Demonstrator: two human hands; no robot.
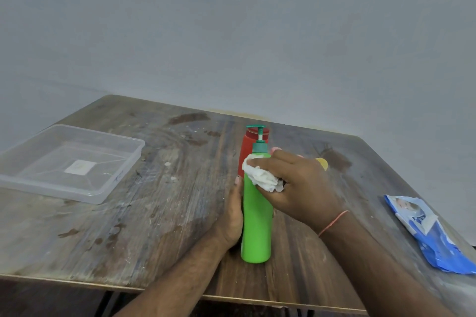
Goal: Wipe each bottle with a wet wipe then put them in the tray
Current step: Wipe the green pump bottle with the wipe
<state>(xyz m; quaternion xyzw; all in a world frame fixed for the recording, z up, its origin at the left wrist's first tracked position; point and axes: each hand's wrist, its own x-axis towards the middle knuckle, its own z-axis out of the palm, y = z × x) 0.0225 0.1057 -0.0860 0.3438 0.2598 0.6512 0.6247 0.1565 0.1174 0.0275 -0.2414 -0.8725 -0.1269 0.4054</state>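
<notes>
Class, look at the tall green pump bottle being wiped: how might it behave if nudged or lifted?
The green pump bottle is tall on a narrow base, so it probably tips easily; the left hand steadies it. Its smooth plastic may turn slippery under the wet wipe. Lying down, it would likely roll.

A plain room, kind unclear: a worn, stained wooden table (159, 188) stands against a bare grey wall (231, 33).
</notes>
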